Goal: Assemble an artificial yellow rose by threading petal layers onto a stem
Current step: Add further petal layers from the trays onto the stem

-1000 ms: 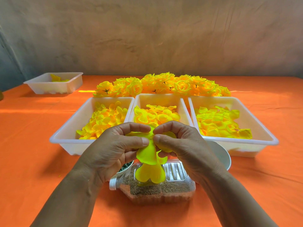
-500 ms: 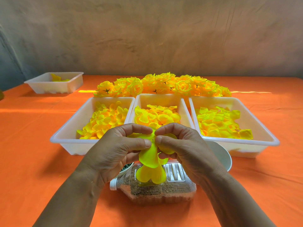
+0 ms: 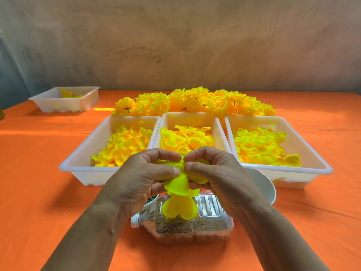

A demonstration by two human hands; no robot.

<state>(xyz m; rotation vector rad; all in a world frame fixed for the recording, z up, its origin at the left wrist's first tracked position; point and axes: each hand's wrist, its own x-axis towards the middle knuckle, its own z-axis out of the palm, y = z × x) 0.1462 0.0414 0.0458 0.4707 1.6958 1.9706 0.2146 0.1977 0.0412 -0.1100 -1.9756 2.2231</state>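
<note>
Pinching petal layer between fingers

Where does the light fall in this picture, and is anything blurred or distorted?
Head view: a sunlit band crosses the orange tablecloth at left; the wide lens bows its far edge; the left hand, right hand and pinched petal layer look sharp.

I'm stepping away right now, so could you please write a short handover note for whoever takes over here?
Left hand and right hand: both pinch one yellow petal layer, either side of its centre hole, above the clear bottle of brown grains.
Supplies: loose petals in three white trays; finished roses heaped behind them.
Done: layer picked and spread.
Left: no stem is visible; thread this layer, then add more.
</note>
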